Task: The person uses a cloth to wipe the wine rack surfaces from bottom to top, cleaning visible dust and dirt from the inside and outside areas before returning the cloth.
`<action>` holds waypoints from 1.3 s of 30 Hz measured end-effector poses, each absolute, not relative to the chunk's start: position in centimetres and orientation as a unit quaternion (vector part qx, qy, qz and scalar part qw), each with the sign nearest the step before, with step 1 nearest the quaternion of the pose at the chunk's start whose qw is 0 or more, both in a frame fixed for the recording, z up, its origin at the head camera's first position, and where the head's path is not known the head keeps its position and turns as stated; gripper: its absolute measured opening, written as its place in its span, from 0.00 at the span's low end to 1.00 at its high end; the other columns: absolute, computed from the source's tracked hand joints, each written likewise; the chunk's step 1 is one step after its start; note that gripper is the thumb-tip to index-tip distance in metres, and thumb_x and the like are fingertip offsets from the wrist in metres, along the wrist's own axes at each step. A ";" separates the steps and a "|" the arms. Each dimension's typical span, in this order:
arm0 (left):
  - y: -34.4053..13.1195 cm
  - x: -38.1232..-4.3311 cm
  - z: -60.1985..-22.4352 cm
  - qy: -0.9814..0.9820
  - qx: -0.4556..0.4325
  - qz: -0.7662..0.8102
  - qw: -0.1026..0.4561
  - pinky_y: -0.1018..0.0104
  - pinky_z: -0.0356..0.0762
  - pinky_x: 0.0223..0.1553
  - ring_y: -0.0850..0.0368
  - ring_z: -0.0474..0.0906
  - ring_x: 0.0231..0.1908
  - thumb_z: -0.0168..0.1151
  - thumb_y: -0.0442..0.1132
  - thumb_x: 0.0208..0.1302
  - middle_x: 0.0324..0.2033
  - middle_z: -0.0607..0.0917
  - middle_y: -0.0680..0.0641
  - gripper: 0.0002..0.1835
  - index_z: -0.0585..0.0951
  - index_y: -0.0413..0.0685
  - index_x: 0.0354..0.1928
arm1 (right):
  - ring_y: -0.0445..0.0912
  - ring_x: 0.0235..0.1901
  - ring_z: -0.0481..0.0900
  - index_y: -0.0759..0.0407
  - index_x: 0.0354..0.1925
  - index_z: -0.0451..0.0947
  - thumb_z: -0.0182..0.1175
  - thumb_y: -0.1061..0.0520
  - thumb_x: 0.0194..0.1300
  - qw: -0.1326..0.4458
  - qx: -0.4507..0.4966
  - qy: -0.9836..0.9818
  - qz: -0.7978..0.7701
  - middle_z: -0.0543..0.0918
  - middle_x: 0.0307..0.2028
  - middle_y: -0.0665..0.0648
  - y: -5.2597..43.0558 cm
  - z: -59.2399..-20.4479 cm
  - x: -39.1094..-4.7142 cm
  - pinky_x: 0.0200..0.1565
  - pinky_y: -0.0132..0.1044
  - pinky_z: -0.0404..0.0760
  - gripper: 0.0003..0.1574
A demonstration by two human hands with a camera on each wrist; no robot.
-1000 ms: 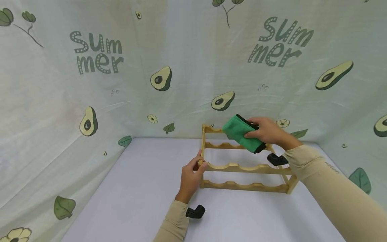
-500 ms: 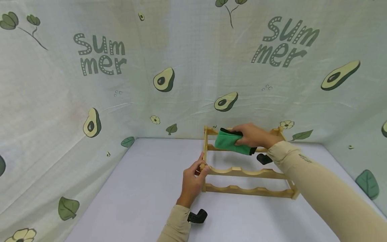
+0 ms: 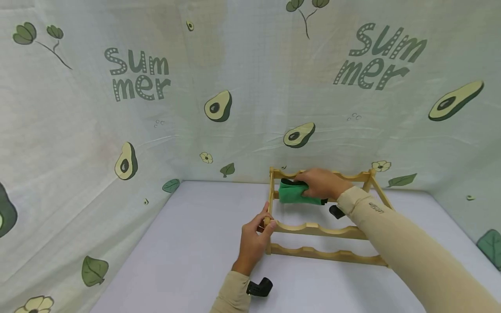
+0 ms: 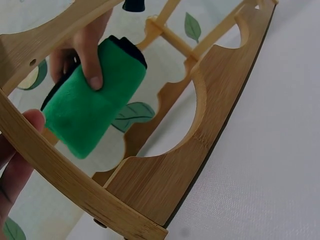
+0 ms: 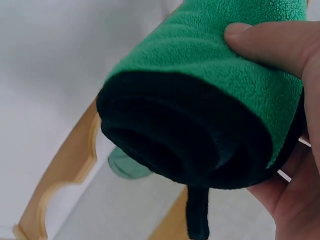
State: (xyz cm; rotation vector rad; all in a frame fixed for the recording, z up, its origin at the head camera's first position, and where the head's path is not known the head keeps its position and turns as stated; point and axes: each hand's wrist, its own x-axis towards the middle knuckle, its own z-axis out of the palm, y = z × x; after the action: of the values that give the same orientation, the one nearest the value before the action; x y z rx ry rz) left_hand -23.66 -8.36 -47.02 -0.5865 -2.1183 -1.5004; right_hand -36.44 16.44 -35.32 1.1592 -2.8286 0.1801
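My right hand (image 3: 322, 184) grips a rolled green towel (image 3: 295, 194) with black edging, thumb on its near side. In the head view the towel lies nearly level at the left rear of a light wooden bottle rack (image 3: 313, 229), in front of its back rails. The right wrist view shows the towel's rolled dark end and a black hanging loop (image 5: 198, 212). My left hand (image 3: 252, 243) holds the rack's front left corner, thumb in front. In the left wrist view the towel (image 4: 100, 105) shows behind the rack's side bar (image 4: 75, 175). Whether it touches the rails, I cannot tell.
The rack stands on a white table (image 3: 188, 243), with scalloped rails at two heights. A pale curtain (image 3: 250, 87) printed with avocados and leaves hangs behind and at the sides. Black wrist-worn devices (image 3: 260, 287) sit below both hands.
My right hand has carried the towel left and down into the rack's left rear, turning it from slanted to nearly level. My left hand keeps its grip on the corner. The view has shifted slightly.
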 end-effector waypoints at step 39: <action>-8.5 -24.0 -47.2 -0.762 -0.236 -0.545 0.259 0.68 0.77 0.27 0.64 0.72 0.25 0.65 0.39 0.68 0.64 0.76 0.45 0.02 0.81 0.54 0.40 | 0.51 0.43 0.75 0.55 0.61 0.73 0.66 0.61 0.61 -0.091 0.335 -0.923 0.166 0.80 0.52 0.62 15.1 -38.6 -39.9 0.49 0.50 0.75 0.29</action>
State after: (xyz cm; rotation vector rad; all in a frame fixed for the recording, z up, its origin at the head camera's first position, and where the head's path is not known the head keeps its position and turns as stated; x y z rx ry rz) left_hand -23.99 -8.52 -47.21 -0.6402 -2.0657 -1.4760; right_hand -39.88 15.07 -38.63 1.1182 -3.0803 0.5531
